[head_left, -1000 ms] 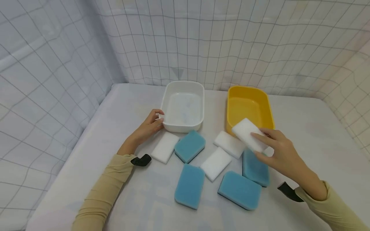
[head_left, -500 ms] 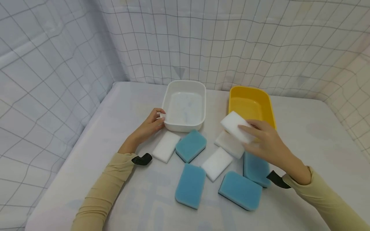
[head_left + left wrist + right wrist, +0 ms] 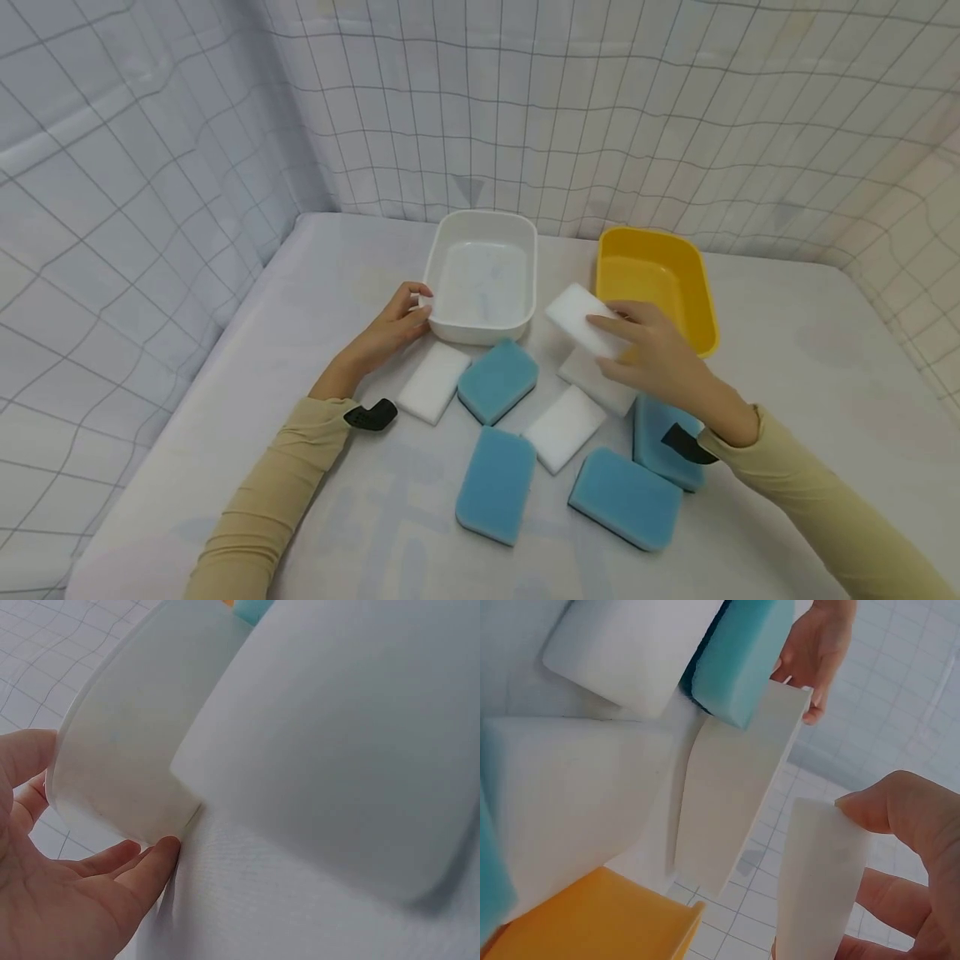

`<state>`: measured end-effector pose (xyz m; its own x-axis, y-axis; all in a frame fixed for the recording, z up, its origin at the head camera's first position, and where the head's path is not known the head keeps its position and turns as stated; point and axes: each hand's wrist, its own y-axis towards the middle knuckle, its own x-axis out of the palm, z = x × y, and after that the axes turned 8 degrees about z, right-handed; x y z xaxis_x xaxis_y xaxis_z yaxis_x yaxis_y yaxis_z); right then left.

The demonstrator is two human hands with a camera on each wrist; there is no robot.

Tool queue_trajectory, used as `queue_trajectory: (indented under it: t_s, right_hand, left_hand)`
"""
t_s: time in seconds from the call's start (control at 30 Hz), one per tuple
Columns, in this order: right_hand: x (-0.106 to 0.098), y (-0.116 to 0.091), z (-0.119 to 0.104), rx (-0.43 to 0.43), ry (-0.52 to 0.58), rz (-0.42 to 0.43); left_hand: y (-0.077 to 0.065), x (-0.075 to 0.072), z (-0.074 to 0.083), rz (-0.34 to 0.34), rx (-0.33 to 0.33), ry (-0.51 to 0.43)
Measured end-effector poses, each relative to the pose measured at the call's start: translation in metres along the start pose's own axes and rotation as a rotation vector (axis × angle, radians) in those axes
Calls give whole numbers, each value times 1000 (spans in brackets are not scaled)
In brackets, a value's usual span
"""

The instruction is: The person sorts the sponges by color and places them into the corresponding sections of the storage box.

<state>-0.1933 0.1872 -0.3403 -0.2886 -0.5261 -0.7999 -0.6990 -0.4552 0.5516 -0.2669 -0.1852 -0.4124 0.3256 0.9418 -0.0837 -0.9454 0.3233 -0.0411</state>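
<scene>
My right hand (image 3: 663,354) pinches a white sponge (image 3: 579,315) between thumb and fingers, above the table and left of the yellow tub (image 3: 703,321). In the right wrist view the held sponge (image 3: 817,877) shows upright and narrow. My left hand (image 3: 392,332) grips the near-left corner of the white tub (image 3: 480,334); in the left wrist view its fingers lie at the tub's rim and lower wall (image 3: 127,780). Both tubs show bare floors. Another white sponge (image 3: 431,385) and a blue sponge (image 3: 498,379) lie just in front of the white tub.
White sponges (image 3: 564,427) and several blue sponges, such as one (image 3: 495,483) near the front, lie on the white-covered table (image 3: 337,517). A further white sponge (image 3: 600,382) is partly under the right hand. Grid-patterned cloth (image 3: 525,108) walls the back and sides.
My right hand has carried the white sponge leftward, from in front of the yellow tub toward the white tub. My left hand has stayed on the white tub's corner.
</scene>
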Motion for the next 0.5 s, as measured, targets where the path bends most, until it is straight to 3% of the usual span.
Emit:
queue_trajectory:
  t_s: [0.5]
  right_hand:
    - [24, 39, 0, -42, 42, -42]
  left_hand:
    - [0, 0, -1, 2, 0, 14]
